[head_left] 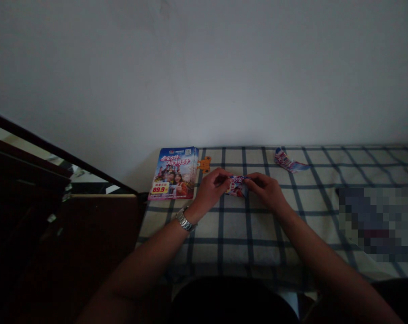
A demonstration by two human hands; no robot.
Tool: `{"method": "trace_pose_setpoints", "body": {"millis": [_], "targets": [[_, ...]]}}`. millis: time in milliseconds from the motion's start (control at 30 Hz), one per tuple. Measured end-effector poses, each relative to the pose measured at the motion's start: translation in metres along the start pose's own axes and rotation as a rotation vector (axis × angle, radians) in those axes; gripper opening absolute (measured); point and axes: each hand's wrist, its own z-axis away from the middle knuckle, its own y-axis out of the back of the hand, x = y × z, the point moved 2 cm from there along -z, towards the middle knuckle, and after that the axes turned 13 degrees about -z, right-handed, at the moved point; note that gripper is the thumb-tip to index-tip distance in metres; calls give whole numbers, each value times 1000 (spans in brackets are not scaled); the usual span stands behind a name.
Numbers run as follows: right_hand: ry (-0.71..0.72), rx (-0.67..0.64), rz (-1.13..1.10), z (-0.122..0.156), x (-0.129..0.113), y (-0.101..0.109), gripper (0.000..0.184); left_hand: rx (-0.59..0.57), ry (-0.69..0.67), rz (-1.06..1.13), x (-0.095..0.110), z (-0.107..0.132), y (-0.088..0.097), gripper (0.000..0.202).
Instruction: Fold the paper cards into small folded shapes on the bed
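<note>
Between both hands is a small folded flyer (236, 187), printed in blue, pink and white. My left hand (214, 183), with a metal watch (186, 219) on its wrist, pinches the left edge. Thumb and fingers of my right hand (263, 189) grip the upper right corner. A neat stack of glossy flyers (172, 173), marked 89.9, lies to the left of my hands. Just beyond my left hand is a flat orange bear shape (204, 164). Another flyer, crumpled (290, 163), rests farther back on the right.
A checked cloth (235, 234) covers the surface under my hands, which ends against a pale wall (224, 81). A blurred-out patch (375, 225) hides something on the right. Dark furniture and a slanting rail (55, 150) stand left.
</note>
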Motion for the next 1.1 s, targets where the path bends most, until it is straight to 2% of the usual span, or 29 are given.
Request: {"method": "trace_pose_setpoints", "body": {"millis": [800,1100], "targets": [[-47,-11,-113,-2,6,4,41,-4,8,-17,4,-2,3,16],[-45,-12,-135,0,5,4,38,-17,13,0,5,-2,2,20]]}}
